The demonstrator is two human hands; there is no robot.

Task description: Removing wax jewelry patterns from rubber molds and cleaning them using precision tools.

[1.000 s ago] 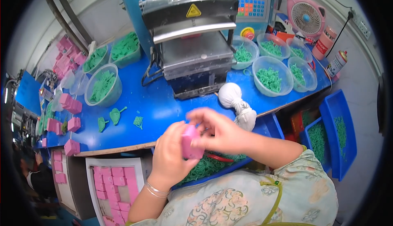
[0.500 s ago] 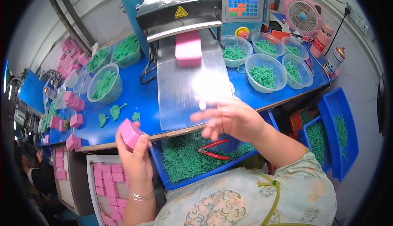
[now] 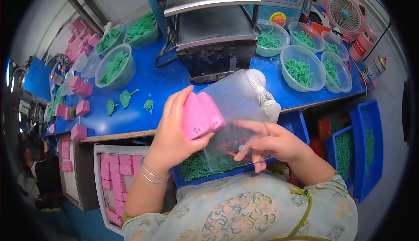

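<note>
In my left hand (image 3: 174, 123), fingers wrapped round them, are pink blocks (image 3: 203, 114) pressed side by side, with small marks on their near ends. Beside them a clear plastic sheet (image 3: 231, 92) tilts in front of the press, reaching down over the blue tray. My right hand (image 3: 275, 143) is at the sheet's right edge, a finger showing blurred through it and the thumb in front. A small white spot shows at its fingertips. The press (image 3: 214, 58) stands beyond, nothing pink on its plate.
Tubs of green pieces (image 3: 303, 71) stand right of the press, others (image 3: 114, 68) left. A white cloth bundle (image 3: 264, 95) lies by the table edge. Below is a blue tray (image 3: 198, 169) of green scraps with red-handled pliers. Pink blocks (image 3: 118, 171) fill a box at lower left.
The pink block on the press plate is gone from there; my left hand, which held one block, now holds more, further right. The clear sheet has come off the press toward me. The view has shifted.
</note>
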